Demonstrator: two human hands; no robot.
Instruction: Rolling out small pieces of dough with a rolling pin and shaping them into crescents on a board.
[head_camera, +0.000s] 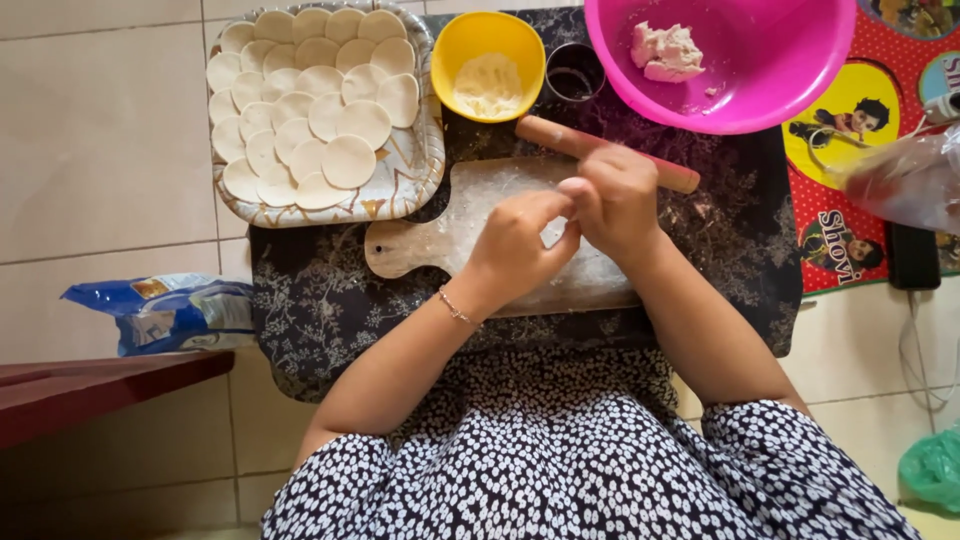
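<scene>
Meeting above the wooden board (430, 240), the left hand (515, 245) and right hand (615, 200) pinch together; whether dough sits in either grip cannot be told. The rolling pin (560, 140) lies just beyond the right hand, its axis running far-left to near-right.

I see a pale tiled floor (100, 150) in soft, even light, with a dark red bench (90, 385) edge at my lower left.
</scene>
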